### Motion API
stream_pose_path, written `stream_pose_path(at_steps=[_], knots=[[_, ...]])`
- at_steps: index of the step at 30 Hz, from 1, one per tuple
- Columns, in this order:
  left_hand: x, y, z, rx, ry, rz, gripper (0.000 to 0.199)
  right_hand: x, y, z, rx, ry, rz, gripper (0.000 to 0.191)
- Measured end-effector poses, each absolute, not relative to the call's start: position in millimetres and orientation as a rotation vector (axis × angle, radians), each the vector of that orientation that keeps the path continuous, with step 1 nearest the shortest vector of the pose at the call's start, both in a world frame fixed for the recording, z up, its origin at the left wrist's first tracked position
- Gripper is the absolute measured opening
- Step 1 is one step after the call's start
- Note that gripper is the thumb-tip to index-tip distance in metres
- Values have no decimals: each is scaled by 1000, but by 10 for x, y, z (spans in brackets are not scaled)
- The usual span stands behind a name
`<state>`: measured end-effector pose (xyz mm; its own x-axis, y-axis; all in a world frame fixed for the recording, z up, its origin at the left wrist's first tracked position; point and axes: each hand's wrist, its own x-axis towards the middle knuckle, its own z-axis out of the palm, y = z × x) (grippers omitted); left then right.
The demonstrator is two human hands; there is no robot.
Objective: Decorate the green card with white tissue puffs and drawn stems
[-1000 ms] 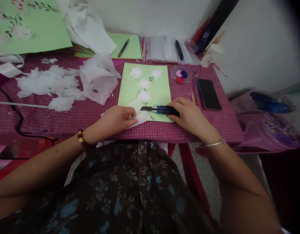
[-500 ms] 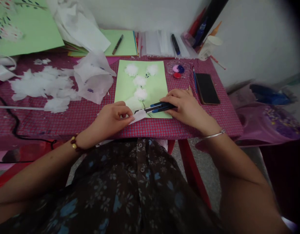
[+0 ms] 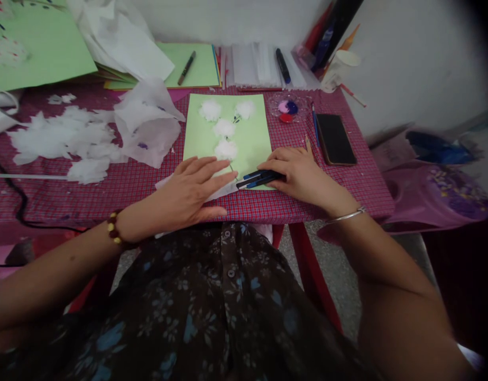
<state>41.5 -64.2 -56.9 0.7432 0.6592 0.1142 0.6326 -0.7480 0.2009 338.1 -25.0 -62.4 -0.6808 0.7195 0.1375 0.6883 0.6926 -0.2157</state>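
My left hand point(image 3: 190, 188) lies flat with its fingers spread over a strip of white tissue paper point(image 3: 223, 191), at the lower left corner of a light green sheet point(image 3: 249, 137). Several fluffy white paper flowers point(image 3: 224, 128) are on that sheet, joined by thin dark stems. Fingers wrapped round it, my right hand point(image 3: 297, 170) grips a black and blue stapler point(image 3: 261, 179) at the sheet's lower right. The stapler's tip points left, toward the tissue strip and my left fingertips. My left hand hides part of the tissue.
Left of the sheet lie a heap of white tissue pieces point(image 3: 65, 138) and a crumpled translucent sheet point(image 3: 148, 127). A paint dish point(image 3: 287, 109), a paintbrush point(image 3: 315, 124) and a phone point(image 3: 335, 139) are on the right. Behind stand coloured papers point(image 3: 206, 63) and a marker point(image 3: 283, 65).
My left hand has gone from pinching the tissue strip to lying flat with fingers spread over it. The stapler stays in my right hand. The view has shifted slightly.
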Motion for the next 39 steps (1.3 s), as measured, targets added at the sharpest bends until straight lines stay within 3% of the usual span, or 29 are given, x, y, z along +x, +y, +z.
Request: stream_pose_path(at_steps=[6, 20, 39], knots=[[353, -519, -659, 2819, 920, 58, 69, 3401, -265, -614, -1150, -2698, 278, 28], [290, -551, -794, 2744, 981, 26, 79, 3609, -512, -717, -1127, -2641, 406, 38], [230, -508, -787, 2707, 886, 167, 76, 3710, -716, -733, -1215, -2496, 390, 38]])
